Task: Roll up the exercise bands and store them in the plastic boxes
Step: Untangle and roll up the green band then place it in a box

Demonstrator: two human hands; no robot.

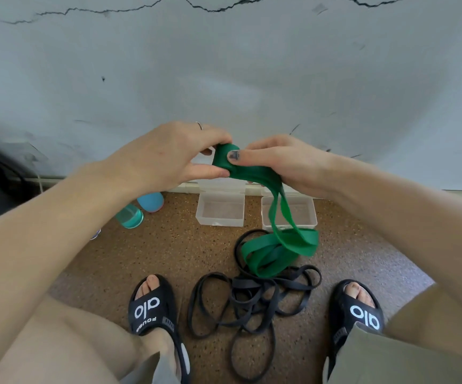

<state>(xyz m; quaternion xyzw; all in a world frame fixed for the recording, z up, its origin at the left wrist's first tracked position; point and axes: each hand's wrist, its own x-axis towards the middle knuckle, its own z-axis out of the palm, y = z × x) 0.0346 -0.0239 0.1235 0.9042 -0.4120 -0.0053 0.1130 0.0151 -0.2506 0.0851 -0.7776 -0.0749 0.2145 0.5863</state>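
Observation:
A green exercise band (272,246) hangs from my hands, its upper end wound into a small roll between them, its loose loops piled on the floor. My left hand (168,159) pinches the roll from the left with thumb and fingers. My right hand (282,162) holds it from the right, thumb pressed on top. A thin black band (252,297) lies tangled on the floor between my feet. Two clear plastic boxes stand open by the wall: the left one (220,209) and the right one (307,214), both holding nothing.
A teal bottle (130,216) and a blue-and-pink ball-like object (150,202) lie left of the boxes. My feet in black slides (155,309) (358,309) flank the black band. A grey cracked wall rises behind the boxes. Something dark sits at the far left.

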